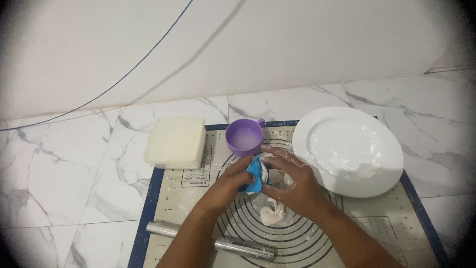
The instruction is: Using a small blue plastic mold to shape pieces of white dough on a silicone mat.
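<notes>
Blue scraper gripped by both hands mid-mat, plate just right.

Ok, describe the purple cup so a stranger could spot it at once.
Find the blue-edged baking mat on the marble floor. At its far edge, between the cream lidded box and the white plate, stands the purple cup, just beyond the hands. It is the only purple thing, with a small handle and cloudy liquid inside.

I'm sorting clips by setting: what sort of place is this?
Likely a home floor used for dough work. A baking mat with ring guides lies on marble-look tiles by a white wall, with a metal rolling pin, purple cup and floury plate.
</notes>
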